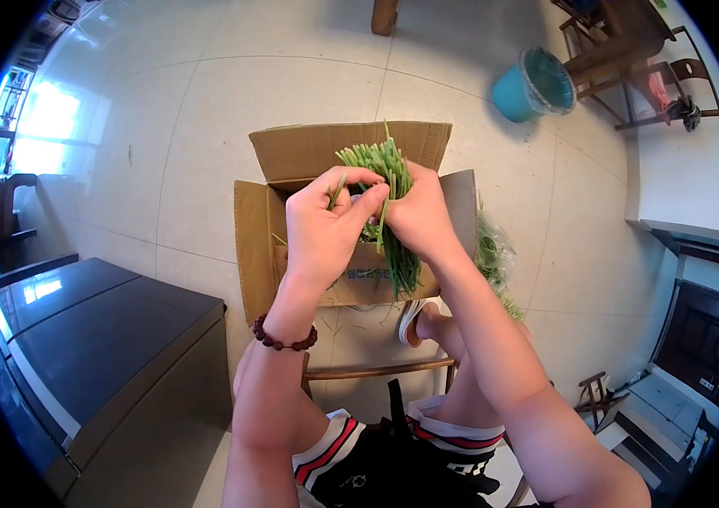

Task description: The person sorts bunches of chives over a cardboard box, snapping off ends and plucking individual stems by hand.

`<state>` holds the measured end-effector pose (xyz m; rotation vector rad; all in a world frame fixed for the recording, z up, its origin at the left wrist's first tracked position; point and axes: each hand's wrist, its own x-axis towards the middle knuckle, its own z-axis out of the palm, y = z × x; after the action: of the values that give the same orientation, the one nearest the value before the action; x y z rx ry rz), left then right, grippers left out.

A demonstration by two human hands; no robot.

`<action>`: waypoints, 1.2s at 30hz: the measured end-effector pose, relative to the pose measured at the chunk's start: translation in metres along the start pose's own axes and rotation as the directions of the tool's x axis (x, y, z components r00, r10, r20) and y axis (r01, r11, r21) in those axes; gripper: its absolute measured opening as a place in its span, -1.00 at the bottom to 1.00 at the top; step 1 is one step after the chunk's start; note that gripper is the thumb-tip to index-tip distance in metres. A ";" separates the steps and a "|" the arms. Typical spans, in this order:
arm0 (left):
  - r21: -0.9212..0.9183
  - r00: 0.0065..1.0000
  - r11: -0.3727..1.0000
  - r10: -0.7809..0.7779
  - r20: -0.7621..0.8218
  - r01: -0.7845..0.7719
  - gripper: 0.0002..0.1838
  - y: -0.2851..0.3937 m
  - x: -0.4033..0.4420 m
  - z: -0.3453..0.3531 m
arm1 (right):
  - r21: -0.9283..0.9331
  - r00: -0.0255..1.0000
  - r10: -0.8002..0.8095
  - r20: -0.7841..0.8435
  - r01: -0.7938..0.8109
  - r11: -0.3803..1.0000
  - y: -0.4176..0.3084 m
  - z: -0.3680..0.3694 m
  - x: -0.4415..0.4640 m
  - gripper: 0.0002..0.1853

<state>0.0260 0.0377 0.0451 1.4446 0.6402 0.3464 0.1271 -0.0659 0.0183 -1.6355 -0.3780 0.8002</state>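
Observation:
A bundle of long green stems [402, 258] is held over an open cardboard box [351, 146]. My right hand [417, 212] is wrapped round the bundle, with the cut ends fanning out above the fist and the leafy ends hanging down below. My left hand [331, 222], with a dark beaded bracelet on its wrist, is at the bundle's left side. Its thumb and index finger pinch at a stem beside the bundle, and a short green piece [336, 191] shows between its curled fingers. More greens lie inside the box, partly hidden by my hands.
A clear plastic bag of greens [493, 250] lies right of the box. A teal bucket [522, 91] with a plastic liner stands at the upper right near wooden chairs. At the left is a large dark cabinet [114, 339]. A wooden bar [380, 371] crosses near my legs.

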 end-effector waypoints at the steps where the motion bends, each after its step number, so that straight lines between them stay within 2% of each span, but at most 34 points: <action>1: -0.032 1.000 0.999 0.015 -0.001 -0.015 -0.90 0.000 0.001 0.000 | 0.000 1.000 0.000 0.000 0.000 1.000 0.000 0.000 0.000 -0.73; 4: -0.132 0.999 0.990 0.048 -0.018 -0.050 -0.92 -0.011 0.003 0.001 | 0.047 1.000 0.003 0.018 -0.004 0.999 -0.001 -0.001 0.000 -0.74; 8: -0.129 0.999 0.991 0.037 -0.012 -0.038 -0.94 -0.007 0.001 0.000 | 0.068 0.998 -0.019 0.055 0.015 0.998 -0.002 -0.002 0.000 -0.72; 10: -0.203 1.000 0.979 0.022 0.002 -0.022 -0.95 -0.007 0.001 0.001 | 0.078 0.997 -0.026 0.070 0.020 0.997 -0.003 -0.002 0.000 -0.71; 23: -0.285 1.000 0.959 -0.005 -0.010 0.002 -0.92 -0.006 0.000 0.000 | 0.060 0.995 -0.040 0.094 0.035 0.998 -0.001 0.001 0.002 -0.66; 25: -0.209 0.990 0.969 0.112 -0.091 -0.129 -0.89 -0.008 0.002 -0.003 | 0.048 0.994 -0.069 0.079 0.066 0.997 0.004 0.001 0.003 -0.65; 27: -0.162 0.982 0.970 0.168 -0.083 -0.180 -0.87 -0.008 0.002 -0.005 | -0.149 0.998 -0.065 0.026 0.068 0.987 0.004 0.003 0.002 -0.62; 29: -0.113 0.972 0.967 0.222 -0.074 -0.229 -0.84 -0.009 0.002 -0.005 | -0.201 0.998 -0.070 0.000 0.069 0.977 -0.003 0.004 -0.002 -0.68; 31: 0.143 0.963 0.955 0.268 -0.041 -0.260 -0.79 -0.011 0.003 -0.005 | -0.279 0.998 -0.054 -0.015 0.048 0.959 -0.003 0.004 -0.003 -0.75; 36: 0.174 0.951 0.942 0.300 -0.067 -0.285 -0.85 -0.007 0.003 -0.002 | -0.320 0.996 -0.077 -0.041 0.060 0.945 -0.004 0.008 -0.004 -0.78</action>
<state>0.0262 0.0405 0.0372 1.6936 0.5363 0.6091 0.1193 -0.0611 0.0231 -1.9292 -0.5458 0.6652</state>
